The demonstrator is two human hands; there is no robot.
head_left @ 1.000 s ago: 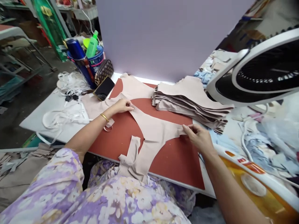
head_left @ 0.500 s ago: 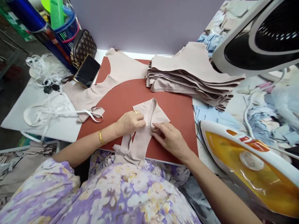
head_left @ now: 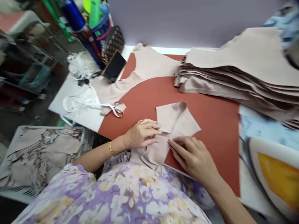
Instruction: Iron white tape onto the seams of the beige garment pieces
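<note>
Beige fabric piece [head_left: 175, 121] lies folded into a rough triangle on the red board [head_left: 210, 130], near the board's front edge, its lower tail bunched toward the person's floral blouse [head_left: 116, 199]. Left grip [head_left: 142, 133] sits flat and open on the piece, fingers extended, closed on nothing. Right grip [head_left: 193, 158] rests at the lower edge of the fold, fingertips on the cloth; whether it pinches cannot be told. The fold appears complete, its layers lying one over another. Farther out, a second flat piece [head_left: 149, 67] overlaps the board's far edge, and a tall stack of cut pieces [head_left: 233, 68] sits at right. On the white counter [head_left: 74, 115] lie white elastic [head_left: 81, 102], a phone [head_left: 114, 67] and a patterned pouch [head_left: 112, 43]. No brand or writing is legible.
</note>
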